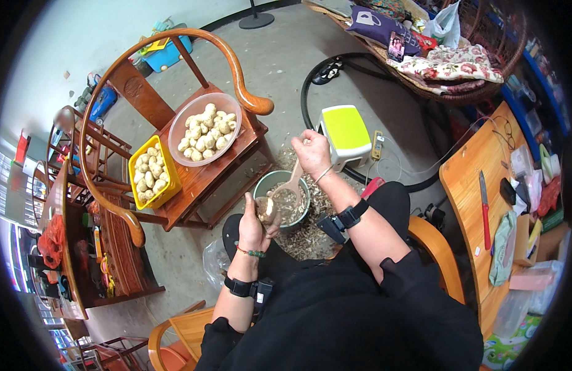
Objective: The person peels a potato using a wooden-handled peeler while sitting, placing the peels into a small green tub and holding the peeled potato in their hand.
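Head view, left hand (256, 226): clenched around a small rounded tuber (266, 210), brownish and partly scraped, held just above the rim of the grey-green bucket (262, 187).
Head view, right hand (312, 153): closed on the upper end of a pale spoon-shaped scraper (288, 187), its lower end touching the tuber.
Tuber, handling: likely firm and light, small enough for one palm; probably slick where the skin is off, so best gripped on the unpeeled side with fingers wrapped round and the worked face left bare.
Scraper, handling: stiff, thin, light; grip high on the handle, working edge low.
Bucket: on the floor between the knees, holding peelings; more peelings scattered around it.
Clear bowl (204, 130): on the seat of the wooden chair (193, 179), heaped with pale peeled tubers.
Yellow crate (151, 173): just beside the bowl, also full of them.
Wooden counter (468, 179): well apart at right, with a red-handled knife (484, 209).
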Tool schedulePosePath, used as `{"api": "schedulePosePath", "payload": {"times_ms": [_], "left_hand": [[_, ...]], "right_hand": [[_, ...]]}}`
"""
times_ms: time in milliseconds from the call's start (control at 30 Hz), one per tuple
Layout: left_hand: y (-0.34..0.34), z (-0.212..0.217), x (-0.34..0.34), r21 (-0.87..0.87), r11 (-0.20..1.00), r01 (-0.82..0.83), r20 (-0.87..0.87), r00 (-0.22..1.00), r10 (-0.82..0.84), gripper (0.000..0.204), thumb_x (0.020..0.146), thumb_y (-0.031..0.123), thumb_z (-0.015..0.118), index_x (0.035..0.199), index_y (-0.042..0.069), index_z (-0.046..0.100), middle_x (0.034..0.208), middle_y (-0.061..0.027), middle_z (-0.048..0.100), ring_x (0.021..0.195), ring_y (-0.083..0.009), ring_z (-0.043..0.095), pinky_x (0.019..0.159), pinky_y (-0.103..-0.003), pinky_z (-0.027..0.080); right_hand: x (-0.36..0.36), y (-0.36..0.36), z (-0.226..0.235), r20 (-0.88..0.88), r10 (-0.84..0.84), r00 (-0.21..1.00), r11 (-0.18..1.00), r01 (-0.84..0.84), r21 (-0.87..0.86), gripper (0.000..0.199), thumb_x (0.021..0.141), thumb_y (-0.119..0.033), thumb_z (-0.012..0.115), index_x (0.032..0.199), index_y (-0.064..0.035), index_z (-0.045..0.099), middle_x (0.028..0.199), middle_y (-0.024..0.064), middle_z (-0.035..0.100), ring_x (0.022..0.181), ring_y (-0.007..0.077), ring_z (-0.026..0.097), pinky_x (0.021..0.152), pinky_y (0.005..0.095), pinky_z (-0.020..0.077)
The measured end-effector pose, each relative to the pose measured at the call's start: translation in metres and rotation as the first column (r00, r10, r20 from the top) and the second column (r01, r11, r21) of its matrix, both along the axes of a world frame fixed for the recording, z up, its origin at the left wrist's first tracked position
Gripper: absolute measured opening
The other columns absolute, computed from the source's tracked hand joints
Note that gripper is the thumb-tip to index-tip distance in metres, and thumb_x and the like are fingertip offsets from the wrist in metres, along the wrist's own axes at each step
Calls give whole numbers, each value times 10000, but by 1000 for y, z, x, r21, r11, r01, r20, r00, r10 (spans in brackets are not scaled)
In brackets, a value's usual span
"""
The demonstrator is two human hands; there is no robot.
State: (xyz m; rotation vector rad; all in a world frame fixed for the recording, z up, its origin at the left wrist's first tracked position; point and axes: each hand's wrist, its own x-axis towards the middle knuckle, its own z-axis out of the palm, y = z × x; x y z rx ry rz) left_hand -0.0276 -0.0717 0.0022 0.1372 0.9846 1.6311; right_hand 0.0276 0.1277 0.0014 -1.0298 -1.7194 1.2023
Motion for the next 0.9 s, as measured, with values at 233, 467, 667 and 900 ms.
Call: {"api": "schedulePosePath", "payload": {"times_ms": [233,467,667,900], "left_hand": [[9,3,5,-163,986,20,112,994,-2,517,885,608,346,834,120,510,513,2,356,366,-66,278,339,-182,202],[6,3,9,-139,989,60,79,996,-49,459,926,495,331,674,118,408,497,4,319,363,-77,258,329,-194,211],[10,-3,2,-100,995,-5,243,970,29,497,911,548,306,766,105,479,545,-14,372,411,-103,313,351,-205,230],[14,-9,5,-131,990,-60,208,974,87,411,911,486,392,883,113,563,651,-48,514,468,-134,388,374,-223,257]], "right_hand": [[-4,-26,21,-65,12,998,996,-6,91,208,722,-185,632,645,-2,570,540,149,561,483,224,563,501,340,445],[5,13,-11,28,-200,979,945,186,268,205,714,-186,628,632,-11,559,548,178,546,510,305,572,513,382,449],[4,-1,-1,-62,-123,990,985,130,117,218,717,-185,619,616,-3,552,532,162,541,485,294,544,511,365,443],[3,-23,13,-65,-32,997,990,41,138,219,732,-181,615,621,-4,554,527,156,549,487,250,569,506,354,446]]}}
